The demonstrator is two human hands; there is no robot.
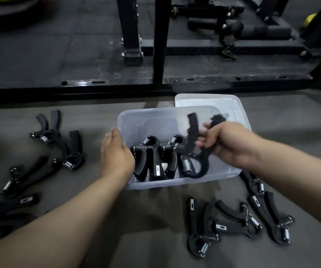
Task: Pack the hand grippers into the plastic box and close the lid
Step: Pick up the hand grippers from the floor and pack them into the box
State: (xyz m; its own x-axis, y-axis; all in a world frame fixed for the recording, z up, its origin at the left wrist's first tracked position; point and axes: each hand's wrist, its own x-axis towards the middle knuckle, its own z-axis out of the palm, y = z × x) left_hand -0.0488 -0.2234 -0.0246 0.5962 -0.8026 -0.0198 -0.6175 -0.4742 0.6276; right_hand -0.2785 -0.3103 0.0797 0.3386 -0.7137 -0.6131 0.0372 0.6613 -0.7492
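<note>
A clear plastic box (175, 183) stands open on the grey floor, holding two black hand grippers (151, 161) upright. My right hand (227, 144) is shut on another black hand gripper (192, 151), spring end down, inside the box's right half. My left hand (115, 153) reaches over the box's left wall and touches the leftmost gripper inside; its fingers are hidden. The clear lid (231, 105) lies flat behind the box. Several loose hand grippers lie on the floor at left (59, 147) and at lower right (239, 223).
A black steel rack frame (159, 41) with its base rail (117, 88) crosses the floor just behind the box. Padded rollers of a gym machine (252, 29) sit at the back right. A yellow-edged dark object (6, 10) is at the top left.
</note>
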